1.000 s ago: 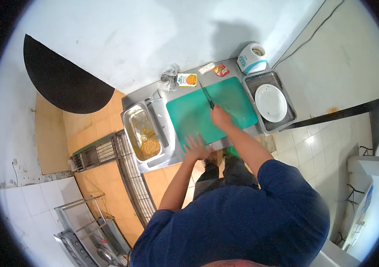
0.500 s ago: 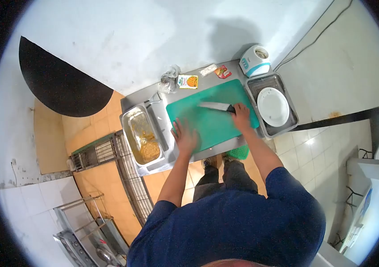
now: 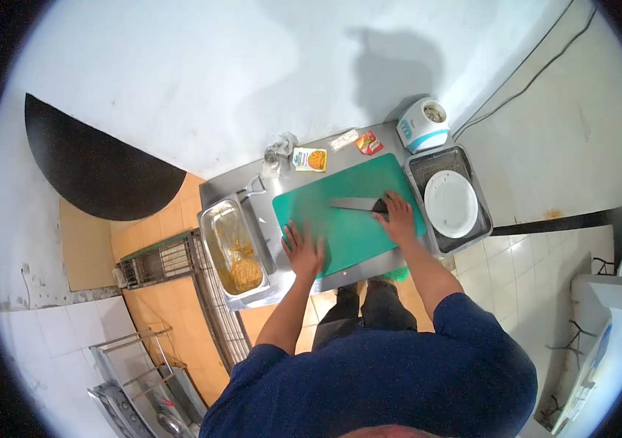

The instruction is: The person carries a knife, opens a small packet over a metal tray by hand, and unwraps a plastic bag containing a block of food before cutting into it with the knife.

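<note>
A green cutting board (image 3: 358, 244) lies on the metal counter. On it rests a kitchen knife (image 3: 355, 204), its blade pointing left and its dark handle at my right hand (image 3: 400, 220). The thumb and fingers of that hand are around the handle, though part of the grip is hidden. My left hand (image 3: 303, 252) lies open, fingers spread, over the board's left edge.
Left of the board is a steel pan (image 3: 232, 244) with yellowish food. A plastic bag (image 3: 279, 155), a yellow packet (image 3: 309, 160) and a red packet (image 3: 368, 143) lie behind. At right stand a white appliance (image 3: 423, 125) and a tray (image 3: 485, 212) holding a white plate (image 3: 449, 204).
The view has tilted, so the counter sits lower in the picture. The knife now lies flatter along the board, and the fingers of my right hand look more stretched out.
</note>
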`<state>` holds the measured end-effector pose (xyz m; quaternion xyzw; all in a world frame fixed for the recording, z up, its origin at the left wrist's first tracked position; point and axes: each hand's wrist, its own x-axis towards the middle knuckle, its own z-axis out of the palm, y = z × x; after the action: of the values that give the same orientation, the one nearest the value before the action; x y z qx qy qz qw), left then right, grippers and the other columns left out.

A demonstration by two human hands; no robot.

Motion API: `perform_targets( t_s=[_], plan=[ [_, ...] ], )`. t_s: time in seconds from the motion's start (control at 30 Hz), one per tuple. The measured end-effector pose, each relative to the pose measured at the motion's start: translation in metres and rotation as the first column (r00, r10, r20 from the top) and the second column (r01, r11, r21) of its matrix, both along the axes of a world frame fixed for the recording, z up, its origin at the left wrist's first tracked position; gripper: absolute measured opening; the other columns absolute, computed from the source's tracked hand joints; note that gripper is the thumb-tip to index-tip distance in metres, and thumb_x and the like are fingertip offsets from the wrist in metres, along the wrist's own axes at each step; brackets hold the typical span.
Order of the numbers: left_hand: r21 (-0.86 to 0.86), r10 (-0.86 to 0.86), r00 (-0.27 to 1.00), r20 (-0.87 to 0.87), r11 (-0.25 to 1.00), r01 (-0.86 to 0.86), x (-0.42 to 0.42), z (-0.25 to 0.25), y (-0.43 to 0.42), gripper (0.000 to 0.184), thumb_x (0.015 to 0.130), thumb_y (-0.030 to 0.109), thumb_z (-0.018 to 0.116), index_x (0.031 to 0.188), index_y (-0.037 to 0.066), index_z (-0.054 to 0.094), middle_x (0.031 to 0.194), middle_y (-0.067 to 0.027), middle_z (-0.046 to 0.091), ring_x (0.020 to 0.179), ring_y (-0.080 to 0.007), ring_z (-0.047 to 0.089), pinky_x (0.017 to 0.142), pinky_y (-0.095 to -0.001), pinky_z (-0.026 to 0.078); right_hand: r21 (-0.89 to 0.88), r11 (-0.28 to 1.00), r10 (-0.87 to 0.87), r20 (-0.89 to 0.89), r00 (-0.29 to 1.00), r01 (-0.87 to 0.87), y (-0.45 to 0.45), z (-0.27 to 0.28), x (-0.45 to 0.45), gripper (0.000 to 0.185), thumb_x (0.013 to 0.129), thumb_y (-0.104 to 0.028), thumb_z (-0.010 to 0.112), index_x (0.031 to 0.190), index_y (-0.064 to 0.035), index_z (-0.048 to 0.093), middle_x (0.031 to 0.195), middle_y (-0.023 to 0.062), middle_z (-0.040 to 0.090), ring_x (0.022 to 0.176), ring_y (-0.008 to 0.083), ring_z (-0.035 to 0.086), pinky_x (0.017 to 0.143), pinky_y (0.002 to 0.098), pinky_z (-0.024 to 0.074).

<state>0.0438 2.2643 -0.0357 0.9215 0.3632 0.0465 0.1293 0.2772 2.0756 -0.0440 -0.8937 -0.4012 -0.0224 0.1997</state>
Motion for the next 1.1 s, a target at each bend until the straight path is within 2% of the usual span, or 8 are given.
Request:
perform_targets(
  t_s=[0.17,0.27,0.37,0.47,0.67,1.03,1.1],
  plan=[
    [-0.019,-0.008,1.000,0.028,1.000,0.009,0.000,-0.002,0.002,0.068,0.096,0.046,0.044,0.153,0.012,0.031,0.159,-0.0250,0.016,0.148,-0.0430,0.013,0.117,-0.0582,0.008,-0.056,0.998,-0.003,0.015,1.000,0.004,0.005,0.005,0.001,0.057,0.088,-0.048,0.062,0.124,-0.0055,0.055,0.145,0.0114,0.045,0.135,0.0317,0.041,0.104,0.0511,0.0345],
    [-0.039,-0.021,0.999,0.024,0.999,0.022,0.002,0.007,0.002,0.067,0.096,0.045,0.043,0.152,0.009,0.032,0.158,-0.0266,0.017,0.147,-0.0437,0.013,0.117,-0.0584,0.008,-0.056,0.998,-0.014,-0.065,0.998,0.010,0.003,0.001,0.002,0.052,0.090,-0.046,0.060,0.123,-0.0057,0.055,0.146,0.0109,0.044,0.136,0.0310,0.039,0.105,0.0502,0.0340],
    [-0.030,-0.032,0.999,0.012,0.999,0.032,0.002,0.006,0.003,0.067,0.096,0.044,0.043,0.151,0.007,0.033,0.158,-0.0273,0.017,0.147,-0.0442,0.012,0.117,-0.0590,0.008,-0.165,0.986,-0.013,-0.054,0.998,0.004,0.007,0.013,0.003,0.049,0.091,-0.044,0.059,0.122,-0.0058,0.056,0.146,0.0107,0.044,0.135,0.0306,0.040,0.104,0.0498,0.0340],
    [-0.027,-0.030,1.000,-0.004,0.999,0.030,0.004,0.008,0.005,0.067,0.096,0.044,0.042,0.151,0.006,0.032,0.158,-0.0273,0.017,0.147,-0.0442,0.012,0.117,-0.0587,0.007,-0.115,0.993,0.009,0.022,1.000,-0.006,0.005,0.000,0.005,0.047,0.090,-0.042,0.061,0.120,-0.0065,0.057,0.145,0.0098,0.044,0.134,0.0291,0.040,0.103,0.0501,0.0345],
    [-0.053,-0.017,0.999,-0.037,0.998,0.015,0.003,0.005,0.002,0.067,0.097,0.045,0.039,0.152,0.007,0.030,0.159,-0.0265,0.014,0.148,-0.0435,0.009,0.117,-0.0582,0.005,-0.046,0.999,0.023,0.004,1.000,-0.022,0.001,-0.006,0.001,0.046,0.087,-0.042,0.063,0.120,-0.0098,0.059,0.144,0.0074,0.045,0.133,0.0282,0.040,0.103,0.0519,0.0332],
    [-0.106,0.000,0.998,-0.062,0.994,-0.007,0.008,0.014,0.003,0.068,0.097,0.045,0.038,0.153,0.008,0.026,0.160,-0.0258,0.011,0.149,-0.0425,0.004,0.117,-0.0581,0.004,-0.055,0.998,0.039,0.029,0.999,-0.037,0.004,-0.004,0.004,0.043,0.088,-0.044,0.062,0.119,-0.0138,0.062,0.140,0.0065,0.047,0.131,0.0275,0.042,0.105,0.0528,0.0305],
    [-0.081,-0.022,0.999,-0.033,0.997,0.019,0.005,0.009,0.004,0.068,0.097,0.044,0.039,0.153,0.008,0.027,0.159,-0.0267,0.012,0.148,-0.0436,0.007,0.117,-0.0585,0.006,-0.059,0.998,0.028,0.016,0.999,-0.027,0.000,-0.005,-0.001,0.043,0.089,-0.044,0.061,0.120,-0.0141,0.062,0.139,0.0067,0.048,0.131,0.0273,0.042,0.105,0.0531,0.0305]
  ],
)
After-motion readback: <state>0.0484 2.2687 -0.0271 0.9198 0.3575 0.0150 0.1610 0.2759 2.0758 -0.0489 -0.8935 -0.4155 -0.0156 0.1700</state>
